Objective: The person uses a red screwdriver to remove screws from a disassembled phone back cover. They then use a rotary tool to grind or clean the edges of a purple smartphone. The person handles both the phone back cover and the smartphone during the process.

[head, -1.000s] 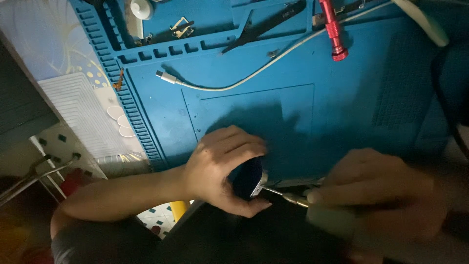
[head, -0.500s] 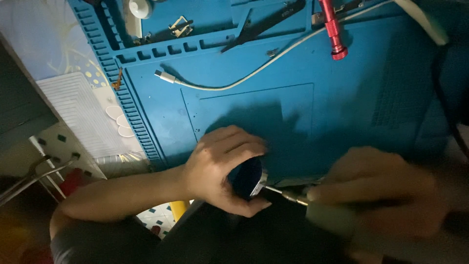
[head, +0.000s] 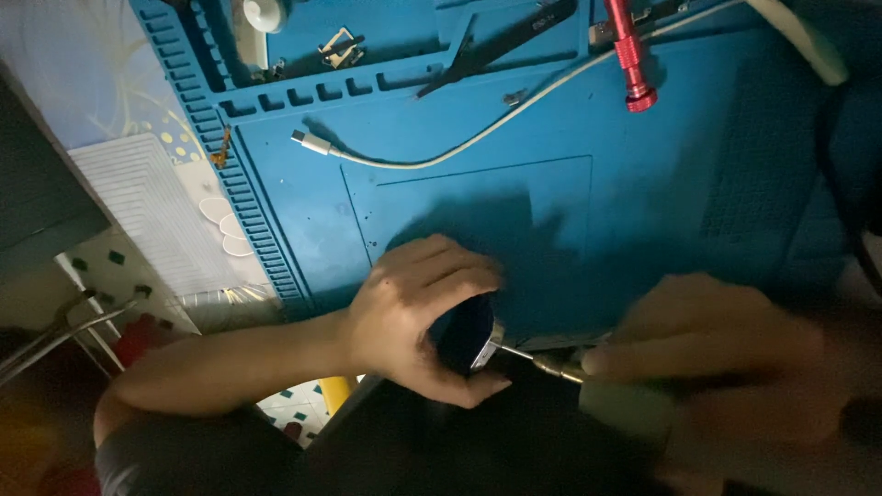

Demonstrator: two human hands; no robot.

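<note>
At the near edge of the blue work mat [head: 643,211], close to my body, my left hand [head: 413,317] is curled around a small round dark device [head: 467,332], thumb under it and fingers arched over its top, so it stands on edge and is held off the mat's flat centre panel. My right hand [head: 707,354] is closed around the handle of a thin metal-tipped tool [head: 537,360], pinching it low; the hand is blurred, so I cannot tell exactly how the fingers lie. Compared with a moment ago, almost nothing has shifted: my left hand keeps the same grip in the same spot, and the tool's tip has crept only slightly, now touching the silvery rim of the device on the side facing my right hand. I judge this to be slow, careful work at the rim, with the device held steady. Farther up the mat, well apart from my hands, lie a white cable [head: 441,156], a red-handled screwdriver [head: 629,55] and black tweezers [head: 501,46].
</note>
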